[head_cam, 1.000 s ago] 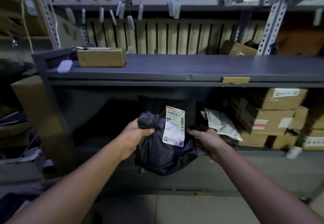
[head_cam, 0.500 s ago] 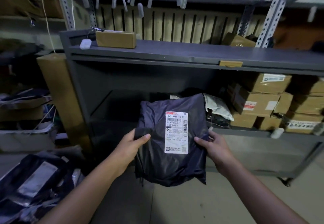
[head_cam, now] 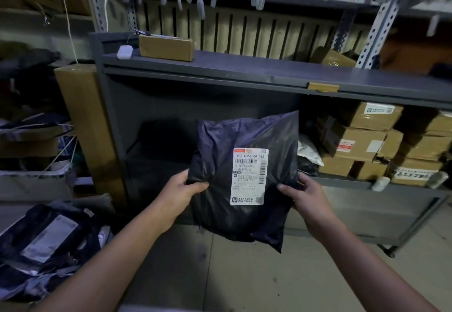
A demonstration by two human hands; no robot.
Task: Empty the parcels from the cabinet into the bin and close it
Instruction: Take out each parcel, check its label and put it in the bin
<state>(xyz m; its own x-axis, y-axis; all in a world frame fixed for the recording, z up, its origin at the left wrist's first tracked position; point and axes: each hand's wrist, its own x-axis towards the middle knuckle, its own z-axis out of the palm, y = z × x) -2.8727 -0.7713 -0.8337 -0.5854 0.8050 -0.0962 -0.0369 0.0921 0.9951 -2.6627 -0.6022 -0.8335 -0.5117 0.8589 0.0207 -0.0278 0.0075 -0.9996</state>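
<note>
**A:** How does the person hold it?

**B:** Both hands grasp one dark parcel (head_cam: 220,145). The left hand (head_cam: 182,190) pinches its left edge, with the thumb on the front and the fingers behind. The right hand (head_cam: 303,194) takes the right edge in the same way. The white label (head_cam: 249,176) faces the camera and stands upright.

**A:** And where is the parcel?

**B:** It hangs in the air in front of the cabinet (head_cam: 220,69), outside the open compartment and above the floor (head_cam: 244,275). It touches nothing except the two hands.

**A:** Is the cabinet empty, then?

**B:** No. The left part of the compartment looks dark and bare, but on the right side several cardboard boxes (head_cam: 362,140) are stacked. A white soft bag (head_cam: 309,150) lies just beside them. A small box (head_cam: 166,47) sits on top of the cabinet; whether it belongs to the task, one cannot tell.

**A:** So how much is done?

**B:** At the lower left a pile of dark parcels (head_cam: 49,238) lies near the floor. Probably this is the content of the bin, though its rim is not clear. It seems that a part of the work is done. What is left, by judgement, is to drop this parcel there, to take out the boxes and the bag, and last to close. No door shows plainly, so how it closes cannot be told.
</note>
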